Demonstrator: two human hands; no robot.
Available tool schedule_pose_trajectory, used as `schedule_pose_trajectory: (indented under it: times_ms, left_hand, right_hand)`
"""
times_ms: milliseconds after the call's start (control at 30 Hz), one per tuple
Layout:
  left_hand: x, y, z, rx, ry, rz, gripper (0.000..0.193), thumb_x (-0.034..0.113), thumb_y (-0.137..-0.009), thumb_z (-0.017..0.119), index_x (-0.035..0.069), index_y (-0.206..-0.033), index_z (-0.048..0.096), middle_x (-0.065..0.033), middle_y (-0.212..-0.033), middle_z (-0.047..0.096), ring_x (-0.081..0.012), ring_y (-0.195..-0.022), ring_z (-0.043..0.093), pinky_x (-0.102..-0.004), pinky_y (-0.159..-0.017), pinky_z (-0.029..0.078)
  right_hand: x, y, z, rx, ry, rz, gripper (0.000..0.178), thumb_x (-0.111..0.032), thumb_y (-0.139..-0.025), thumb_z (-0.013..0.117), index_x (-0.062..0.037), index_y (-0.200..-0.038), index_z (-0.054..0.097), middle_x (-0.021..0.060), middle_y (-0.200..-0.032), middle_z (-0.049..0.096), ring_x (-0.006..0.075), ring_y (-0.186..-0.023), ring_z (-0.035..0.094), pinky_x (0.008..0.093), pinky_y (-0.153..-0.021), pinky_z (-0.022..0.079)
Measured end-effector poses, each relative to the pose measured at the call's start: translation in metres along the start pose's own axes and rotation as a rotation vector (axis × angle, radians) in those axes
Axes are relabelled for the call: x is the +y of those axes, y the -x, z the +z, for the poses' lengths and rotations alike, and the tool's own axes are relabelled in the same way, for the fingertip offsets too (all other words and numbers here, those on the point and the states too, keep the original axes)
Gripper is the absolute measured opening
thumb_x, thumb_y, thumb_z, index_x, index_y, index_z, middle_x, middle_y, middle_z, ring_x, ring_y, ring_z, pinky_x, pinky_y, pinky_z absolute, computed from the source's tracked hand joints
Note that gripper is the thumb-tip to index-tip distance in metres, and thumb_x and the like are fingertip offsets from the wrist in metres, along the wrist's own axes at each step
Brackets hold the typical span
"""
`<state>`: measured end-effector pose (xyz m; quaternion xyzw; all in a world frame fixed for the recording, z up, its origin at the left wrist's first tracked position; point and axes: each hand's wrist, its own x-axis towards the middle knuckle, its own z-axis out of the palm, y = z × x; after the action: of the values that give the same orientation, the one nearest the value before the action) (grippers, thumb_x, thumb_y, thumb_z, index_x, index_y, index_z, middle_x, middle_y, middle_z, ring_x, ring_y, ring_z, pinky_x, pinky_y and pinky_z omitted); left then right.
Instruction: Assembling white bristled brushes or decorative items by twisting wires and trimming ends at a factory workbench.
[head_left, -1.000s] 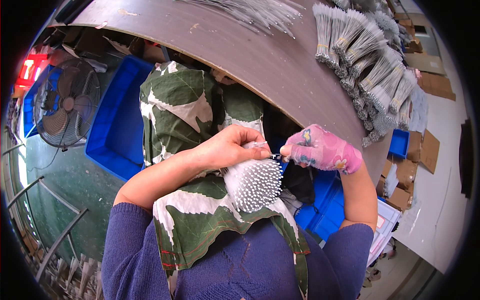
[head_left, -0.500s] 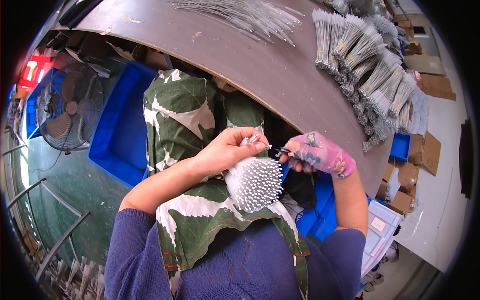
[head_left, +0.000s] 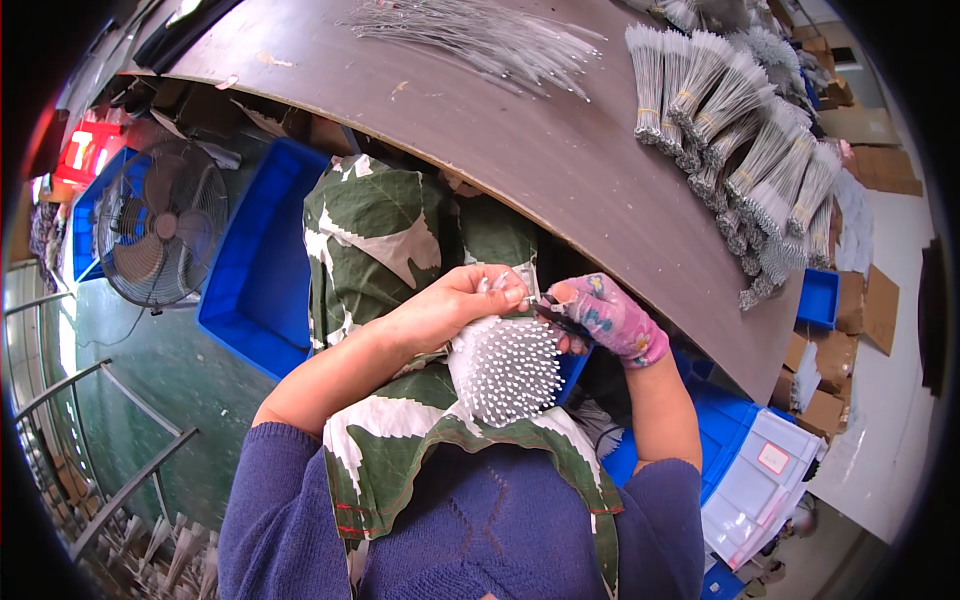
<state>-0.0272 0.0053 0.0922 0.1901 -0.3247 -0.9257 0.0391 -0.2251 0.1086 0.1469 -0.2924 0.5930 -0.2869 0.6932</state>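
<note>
My left hand (head_left: 480, 292) is closed, pinching a few thin white-tipped pieces between thumb and fingers. Just below it, a thick bundle of white-tipped wire strands (head_left: 505, 370) rests over my lap, its tips fanned toward me. My right hand (head_left: 612, 318), in a pink flowered fingerless glove, grips a small dark hand tool (head_left: 568, 320) that looks like snips or pliers. The tool's end meets the pinched tips at my left fingers. Its jaws are too small to make out.
Loose thin wires (head_left: 490, 45) lie on the brown table (head_left: 600, 200). Banded bundles of thin wire brushes (head_left: 720, 110) are heaped at its right. Left of my lap are a blue crate (head_left: 262, 270) and a floor fan (head_left: 165, 225). A white lidded box (head_left: 765, 480) stands at lower right.
My right hand has come left and slightly down, bringing the dark tool to the pinched tips. My left hand stays nearly in place. The whole view has shifted slightly.
</note>
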Motion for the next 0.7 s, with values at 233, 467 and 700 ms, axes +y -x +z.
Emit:
schedule_pose_trajectory:
  times_ms: [233, 467, 700]
  left_hand:
    - [-0.002, -0.003, -0.004, -0.041, 0.054, -0.015, 0.017, 0.023, -0.093, 0.058, 0.006, -0.095, 0.061, 0.0043, -0.083, 0.058, -0.0032, -0.075, 0.052, -0.0189, -0.07, 0.042]
    - [0.003, 0.0, -0.004, -0.026, 0.062, 0.019, 0.016, 0.021, -0.093, 0.057, 0.006, -0.098, 0.06, 0.0041, -0.084, 0.058, -0.0034, -0.079, 0.052, -0.0195, -0.072, 0.043]
    - [0.003, 0.004, -0.008, -0.044, 0.056, -0.019, 0.015, 0.019, -0.093, 0.058, 0.005, -0.098, 0.06, 0.0034, -0.087, 0.059, -0.0041, -0.081, 0.051, -0.0205, -0.075, 0.042]
  right_hand:
    - [0.007, -0.003, 0.007, 0.025, -0.003, -0.08, 0.043, -0.043, -0.092, 0.052, -0.0026, -0.087, 0.065, 0.0026, -0.063, 0.06, 0.0071, -0.051, 0.055, 0.0182, -0.044, 0.041]
    - [0.025, -0.008, 0.026, 0.147, -0.185, -0.131, 0.045, -0.05, -0.091, 0.053, -0.0069, -0.086, 0.065, -0.0027, -0.066, 0.058, 0.0037, -0.054, 0.052, 0.0163, -0.046, 0.039]
    - [0.021, -0.002, 0.043, 0.203, -0.261, -0.147, 0.046, -0.048, -0.092, 0.051, -0.0043, -0.089, 0.065, -0.002, -0.068, 0.059, 0.0031, -0.054, 0.051, 0.0167, -0.045, 0.038]
